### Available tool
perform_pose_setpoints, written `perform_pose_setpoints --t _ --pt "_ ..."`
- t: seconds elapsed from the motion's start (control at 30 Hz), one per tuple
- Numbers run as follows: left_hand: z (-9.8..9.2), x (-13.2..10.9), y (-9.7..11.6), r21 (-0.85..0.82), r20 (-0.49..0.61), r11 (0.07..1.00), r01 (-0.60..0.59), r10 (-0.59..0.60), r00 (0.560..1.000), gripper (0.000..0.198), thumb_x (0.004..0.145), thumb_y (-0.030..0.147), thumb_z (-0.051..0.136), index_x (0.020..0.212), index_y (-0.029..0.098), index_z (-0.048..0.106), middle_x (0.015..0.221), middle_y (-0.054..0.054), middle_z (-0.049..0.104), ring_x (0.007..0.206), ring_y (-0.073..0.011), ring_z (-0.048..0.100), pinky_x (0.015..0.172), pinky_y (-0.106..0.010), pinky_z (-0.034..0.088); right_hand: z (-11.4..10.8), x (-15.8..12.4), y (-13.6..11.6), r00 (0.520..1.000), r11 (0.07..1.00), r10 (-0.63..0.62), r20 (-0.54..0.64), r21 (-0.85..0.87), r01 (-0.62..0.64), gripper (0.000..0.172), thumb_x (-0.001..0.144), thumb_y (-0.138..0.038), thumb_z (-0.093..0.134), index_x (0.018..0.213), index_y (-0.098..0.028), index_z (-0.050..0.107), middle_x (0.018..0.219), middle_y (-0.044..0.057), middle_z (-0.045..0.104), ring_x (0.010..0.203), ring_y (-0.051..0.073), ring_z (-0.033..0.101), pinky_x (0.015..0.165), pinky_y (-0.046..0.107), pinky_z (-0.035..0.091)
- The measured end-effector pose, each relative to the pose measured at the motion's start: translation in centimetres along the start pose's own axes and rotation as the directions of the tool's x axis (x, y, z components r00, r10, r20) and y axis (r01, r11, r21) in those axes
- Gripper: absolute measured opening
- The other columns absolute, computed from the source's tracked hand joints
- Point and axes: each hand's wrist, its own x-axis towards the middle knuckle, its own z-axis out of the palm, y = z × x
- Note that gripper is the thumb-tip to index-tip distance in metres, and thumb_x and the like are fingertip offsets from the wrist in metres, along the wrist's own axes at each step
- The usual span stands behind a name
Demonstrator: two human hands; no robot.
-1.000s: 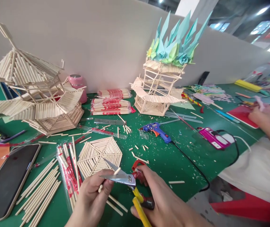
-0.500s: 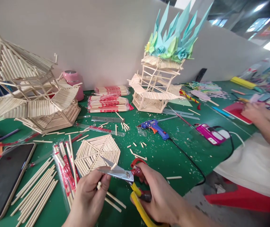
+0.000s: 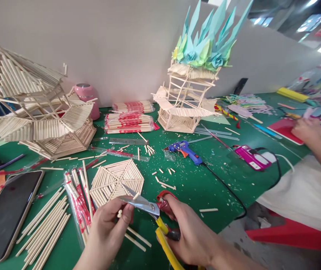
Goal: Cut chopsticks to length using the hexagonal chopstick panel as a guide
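Note:
My left hand point(image 3: 108, 227) is closed on a thin wooden stick point(image 3: 135, 195), whose tip sticks up between the scissor blades. In my right hand point(image 3: 190, 228) are the scissors point(image 3: 149, 207), with red and yellow handles and blades partly apart around the stick. The blades reach over an octagonal panel point(image 3: 117, 180) made of sticks lying flat. Two more sticks point(image 3: 138, 237) show below my left hand; whether I hold them I cannot tell. Loose sticks point(image 3: 46, 228) and a plastic-wrapped bundle point(image 3: 77, 198) lie to the left.
A stick pagoda point(image 3: 45, 108) stands left, another with blue paper leaves point(image 3: 188, 112) at the back. A blue glue gun point(image 3: 184, 152), its cord, a pink power strip point(image 3: 252, 157) and a phone point(image 3: 7, 217) lie about. At right, another person's hands point(image 3: 306, 129) touch a red item.
The view has shifted slightly. Both hands keep almost the same pose, and the scissor blades look a little closer together around the stick.

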Motion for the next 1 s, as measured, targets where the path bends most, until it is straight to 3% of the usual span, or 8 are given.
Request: perform_pose_setpoints --t 0.07,0.13,0.23,0.33,0.57,0.8,0.87,1.0 --pt "-0.1 0.0 -0.2 0.126 -0.050 0.988 -0.090 0.097 0.994 0.026 0.080 0.029 0.053 0.058 0.017 0.057 0.050 0.002 0.048 0.049 -0.0102 0.039 0.046 -0.021 0.030 -0.1 0.0 -0.1 1.000 1.000 0.015 -0.005 0.017 -0.015 0.028 0.069 -0.025 0.059 0.088 -0.020 0.040 0.079 0.001 0.056 0.068 0.014 0.052 0.054 0.021 0.042" --pt "-0.5 0.0 -0.2 0.113 0.022 0.986 -0.126 0.125 0.992 0.023 0.081 0.029 0.052 0.063 0.017 0.059 0.053 0.002 0.050 0.051 -0.0106 0.041 0.047 -0.020 0.032 -0.3 -0.1 -0.3 1.000 0.999 0.021 -0.002 0.025 -0.021 0.033 0.067 -0.025 0.062 0.092 -0.019 0.041 0.084 0.002 0.056 0.071 0.014 0.052 0.057 0.022 0.044" --pt "-1.2 0.3 0.0 -0.056 0.175 0.998 -0.028 0.038 0.984 0.022 0.082 0.031 0.052 0.067 0.017 0.061 0.058 0.001 0.053 0.052 -0.0101 0.042 0.047 -0.019 0.033 -0.6 -0.3 -0.4 1.000 1.000 0.017 0.015 -0.014 -0.017 0.036 0.064 -0.028 0.065 0.091 -0.019 0.042 0.083 0.002 0.056 0.075 0.017 0.054 0.062 0.025 0.044" --pt "-1.1 0.5 0.2 -0.163 0.229 0.983 0.086 -0.047 0.972 0.024 0.081 0.034 0.052 0.067 0.017 0.061 0.054 0.003 0.047 0.047 -0.0084 0.037 0.043 -0.019 0.030 -0.6 -0.4 -0.4 0.999 1.000 0.006 0.035 -0.014 -0.006 0.027 0.068 -0.027 0.060 0.086 -0.019 0.041 0.079 0.002 0.057 0.073 0.017 0.056 0.060 0.025 0.043" --pt "-0.2 0.2 0.2 0.096 0.006 0.995 -0.029 0.028 1.000 0.028 0.080 0.033 0.052 0.059 0.017 0.060 0.052 0.001 0.051 0.052 -0.0123 0.043 0.049 -0.021 0.035 -0.2 -0.3 -0.3 1.000 0.999 0.014 0.008 0.038 -0.015 0.028 0.069 -0.023 0.060 0.090 -0.019 0.042 0.086 0.004 0.058 0.075 0.017 0.055 0.059 0.022 0.044" --pt "-0.8 0.7 0.4 -0.184 0.220 0.974 0.133 -0.091 0.971 0.032 0.080 0.038 0.054 0.058 0.015 0.060 0.050 0.003 0.045 0.046 -0.0080 0.035 0.043 -0.019 0.029 -0.6 -0.5 -0.7 0.999 1.000 -0.005 0.042 0.008 0.005 0.031 0.068 -0.025 0.060 0.092 -0.019 0.042 0.084 0.003 0.058 0.075 0.017 0.055 0.065 0.025 0.045" --pt "-0.4 0.6 0.4 -0.216 0.172 0.966 0.145 -0.109 0.979 0.029 0.078 0.037 0.056 0.060 0.015 0.061 0.048 0.003 0.048 0.046 -0.0084 0.040 0.045 -0.019 0.032 -0.4 -0.6 -0.4 0.999 1.000 -0.001 0.044 0.011 0.001 0.027 0.069 -0.025 0.059 0.090 -0.019 0.042 0.084 0.003 0.059 0.076 0.017 0.056 0.064 0.025 0.044" --pt "0.3 0.2 0.3 -0.145 -0.060 0.984 0.104 -0.113 0.992 0.018 0.073 0.034 0.062 0.071 0.017 0.066 0.057 0.000 0.059 0.055 -0.0127 0.051 0.052 -0.022 0.039 0.1 -0.5 -0.2 1.000 0.999 0.020 -0.004 0.028 -0.020 0.029 0.069 -0.022 0.060 0.090 -0.019 0.041 0.085 0.003 0.059 0.078 0.017 0.056 0.064 0.024 0.043"
